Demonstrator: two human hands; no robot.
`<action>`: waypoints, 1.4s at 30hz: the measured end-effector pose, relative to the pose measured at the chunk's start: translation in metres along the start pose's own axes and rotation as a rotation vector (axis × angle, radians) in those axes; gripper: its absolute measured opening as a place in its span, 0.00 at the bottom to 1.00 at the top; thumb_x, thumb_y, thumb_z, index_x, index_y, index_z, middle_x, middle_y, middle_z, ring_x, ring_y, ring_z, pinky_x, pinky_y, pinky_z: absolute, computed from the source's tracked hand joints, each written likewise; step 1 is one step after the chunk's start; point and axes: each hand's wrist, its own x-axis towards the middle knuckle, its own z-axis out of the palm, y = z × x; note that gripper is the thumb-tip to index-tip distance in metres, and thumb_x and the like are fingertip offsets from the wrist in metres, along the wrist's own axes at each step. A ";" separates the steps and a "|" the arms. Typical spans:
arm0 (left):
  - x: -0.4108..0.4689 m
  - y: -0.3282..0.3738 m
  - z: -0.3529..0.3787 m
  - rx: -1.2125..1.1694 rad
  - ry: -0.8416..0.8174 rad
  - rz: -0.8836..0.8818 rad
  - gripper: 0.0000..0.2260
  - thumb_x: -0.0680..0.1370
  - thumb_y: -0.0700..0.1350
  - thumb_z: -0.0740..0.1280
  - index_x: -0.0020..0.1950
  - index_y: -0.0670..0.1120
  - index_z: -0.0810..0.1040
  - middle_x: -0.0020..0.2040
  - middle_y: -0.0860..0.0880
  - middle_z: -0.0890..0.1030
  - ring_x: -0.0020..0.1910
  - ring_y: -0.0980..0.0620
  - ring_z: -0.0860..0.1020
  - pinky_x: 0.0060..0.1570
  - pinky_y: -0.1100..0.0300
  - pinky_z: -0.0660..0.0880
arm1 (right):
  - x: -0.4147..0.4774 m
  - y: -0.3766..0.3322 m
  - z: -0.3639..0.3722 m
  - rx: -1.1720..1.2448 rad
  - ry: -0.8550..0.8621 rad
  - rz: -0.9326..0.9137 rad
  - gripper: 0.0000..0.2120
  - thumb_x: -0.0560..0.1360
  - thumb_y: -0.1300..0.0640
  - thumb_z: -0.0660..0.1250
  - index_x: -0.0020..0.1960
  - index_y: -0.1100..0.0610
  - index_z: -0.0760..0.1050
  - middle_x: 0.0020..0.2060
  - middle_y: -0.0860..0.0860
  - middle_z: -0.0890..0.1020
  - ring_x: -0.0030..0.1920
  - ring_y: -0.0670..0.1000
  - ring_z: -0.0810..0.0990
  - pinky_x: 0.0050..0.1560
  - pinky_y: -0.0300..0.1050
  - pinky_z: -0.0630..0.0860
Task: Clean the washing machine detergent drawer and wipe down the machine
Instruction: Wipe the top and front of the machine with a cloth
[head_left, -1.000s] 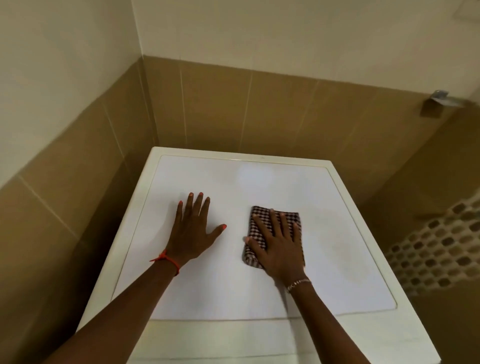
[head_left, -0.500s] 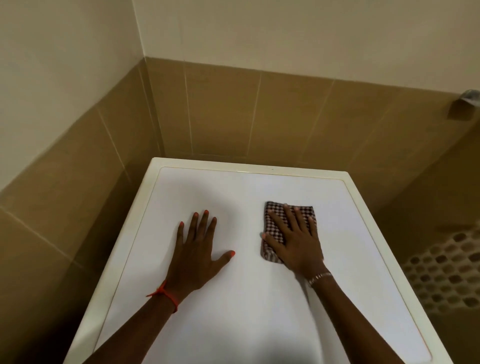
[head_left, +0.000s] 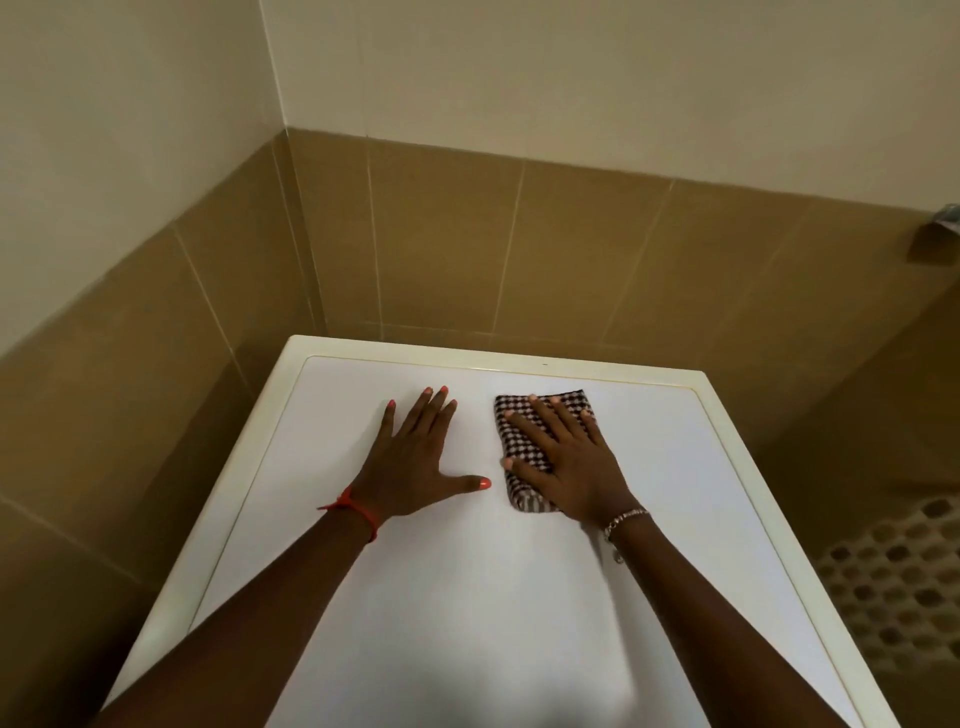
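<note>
The folded checked cloth looks soft, light and limp, best driven by a flat palm pressing down, and lies near the back edge of the washing machine top. The right hand presses it with straight, spread fingers; the left hand rests flat, fingers splayed, just beside it, apart

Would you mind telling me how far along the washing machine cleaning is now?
Done: the washing machine top looks clean, though no wipe marks show. In hand: the right hand presses a checked cloth flat near its back edge; the left hand rests flat alongside. Left: the detergent drawer and sides, out of view.
</note>
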 end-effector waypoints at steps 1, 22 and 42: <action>0.001 0.000 0.003 0.014 -0.005 -0.007 0.62 0.49 0.79 0.25 0.77 0.46 0.42 0.77 0.48 0.40 0.76 0.51 0.39 0.73 0.44 0.37 | 0.008 0.002 0.000 0.013 0.001 0.055 0.42 0.64 0.24 0.37 0.74 0.40 0.49 0.76 0.44 0.52 0.76 0.48 0.46 0.74 0.50 0.40; 0.007 0.000 0.010 -0.015 -0.021 -0.052 0.60 0.51 0.79 0.27 0.76 0.45 0.37 0.76 0.49 0.36 0.72 0.55 0.32 0.72 0.44 0.34 | 0.092 0.027 -0.001 -0.038 0.020 0.074 0.39 0.66 0.27 0.39 0.74 0.39 0.53 0.75 0.47 0.56 0.76 0.51 0.51 0.74 0.53 0.44; 0.007 -0.001 0.011 -0.040 0.030 -0.029 0.60 0.53 0.81 0.30 0.76 0.45 0.40 0.72 0.54 0.34 0.70 0.57 0.32 0.69 0.48 0.31 | 0.067 0.103 -0.015 -0.092 0.061 0.354 0.43 0.62 0.29 0.33 0.74 0.41 0.51 0.75 0.48 0.55 0.76 0.53 0.51 0.73 0.57 0.45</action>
